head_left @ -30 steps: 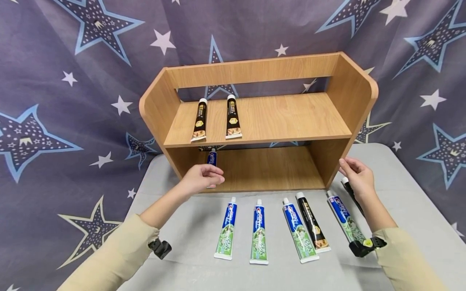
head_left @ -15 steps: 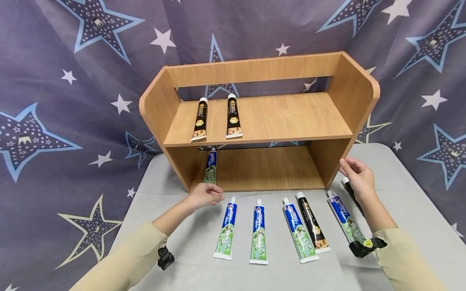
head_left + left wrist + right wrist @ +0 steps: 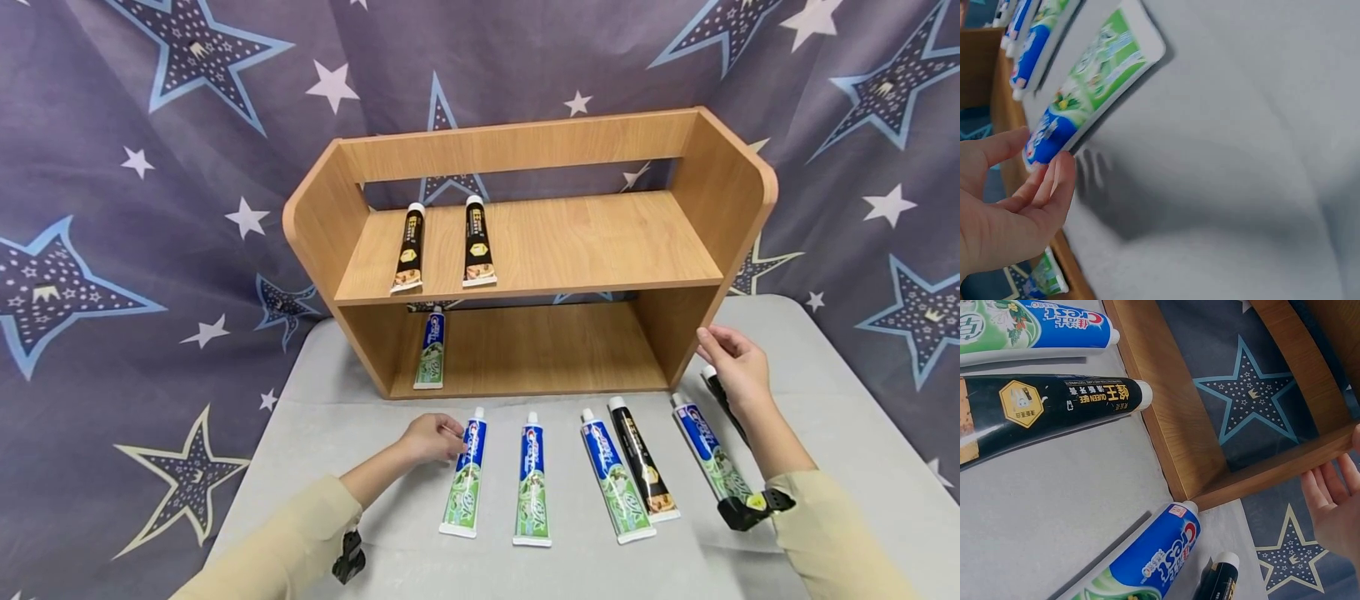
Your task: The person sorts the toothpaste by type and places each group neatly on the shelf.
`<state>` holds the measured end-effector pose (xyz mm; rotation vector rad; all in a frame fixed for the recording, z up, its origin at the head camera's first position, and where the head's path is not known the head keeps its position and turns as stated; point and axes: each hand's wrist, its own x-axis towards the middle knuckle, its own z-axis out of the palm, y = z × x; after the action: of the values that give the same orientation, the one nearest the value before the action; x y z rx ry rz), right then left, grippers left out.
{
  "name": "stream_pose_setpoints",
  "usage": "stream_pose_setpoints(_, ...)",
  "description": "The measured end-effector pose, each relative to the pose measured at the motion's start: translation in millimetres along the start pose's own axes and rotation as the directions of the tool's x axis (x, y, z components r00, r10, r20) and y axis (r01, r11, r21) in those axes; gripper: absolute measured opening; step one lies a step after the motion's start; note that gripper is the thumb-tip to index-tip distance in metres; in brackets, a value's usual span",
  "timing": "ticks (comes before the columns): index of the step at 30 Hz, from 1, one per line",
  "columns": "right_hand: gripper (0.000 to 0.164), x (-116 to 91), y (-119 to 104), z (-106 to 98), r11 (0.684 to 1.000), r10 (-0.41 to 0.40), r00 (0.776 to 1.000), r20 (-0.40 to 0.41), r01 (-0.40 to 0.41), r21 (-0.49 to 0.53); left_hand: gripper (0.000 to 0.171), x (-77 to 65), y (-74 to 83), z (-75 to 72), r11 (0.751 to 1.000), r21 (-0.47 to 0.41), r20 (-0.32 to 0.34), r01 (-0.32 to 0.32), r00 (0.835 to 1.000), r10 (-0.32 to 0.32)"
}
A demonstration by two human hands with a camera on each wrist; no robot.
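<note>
My left hand [image 3: 432,438] is at the upper end of the leftmost blue-and-green toothpaste tube [image 3: 467,483] on the table. In the left wrist view, its thumb and fingers are spread on either side of the blue end of that toothpaste tube [image 3: 1088,94]. My right hand [image 3: 737,367] holds the front edge of the right side panel of the wooden shelf [image 3: 600,287]; in the right wrist view, the fingers [image 3: 1329,484] lie along the panel's outer side. A blue-and-green tube [image 3: 431,350] lies at the left of the lower tier.
Two black toothpaste tubes [image 3: 478,242] lie on the upper tier's left half. On the grey table [image 3: 390,533], more blue-and-green tubes [image 3: 532,483] lie in front of the shelf, with a black tube [image 3: 643,458] among them. Another black tube [image 3: 720,396] is partly hidden by the right forearm.
My left hand has let go of the tube on the lower tier and moved down and toward me to the leftmost tube on the table. The right hand has stayed at the panel.
</note>
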<state>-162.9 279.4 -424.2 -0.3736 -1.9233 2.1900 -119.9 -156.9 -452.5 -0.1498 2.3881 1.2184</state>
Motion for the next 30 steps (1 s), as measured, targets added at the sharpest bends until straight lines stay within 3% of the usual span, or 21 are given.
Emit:
stream_pose_setpoints(7, 0.009, 1, 2, 0, 1.0, 0.005, 1.0, -0.008, -0.005, 0.011, 0.036, -1.9, -7.5, 15.0, 0.997, 0.0, -0.053, 0.071, 0.996, -0.071)
stream_pose_setpoints(12, 0.009, 1, 2, 1, 1.0, 0.008, 1.0, -0.006, -0.008, 0.013, 0.034, -2.5, -10.0, 21.5, 0.996, 0.026, -0.082, 0.083, 0.993, -0.081)
stream_pose_setpoints(21, 0.009, 1, 1, 1, 1.0, 0.01, 1.0, -0.013, -0.01, 0.009, 0.031, -2.3, -8.2, 28.5, 0.996, 0.044, -0.118, 0.08, 0.99, -0.074)
stream_pose_setpoints(30, 0.011, 0, 0, 2, 0.999, 0.01, 1.0, -0.011, -0.01, 0.043, 0.028, -11.5, 0.3, 41.0, 0.987, 0.151, -0.17, 0.063, 0.985, -0.037)
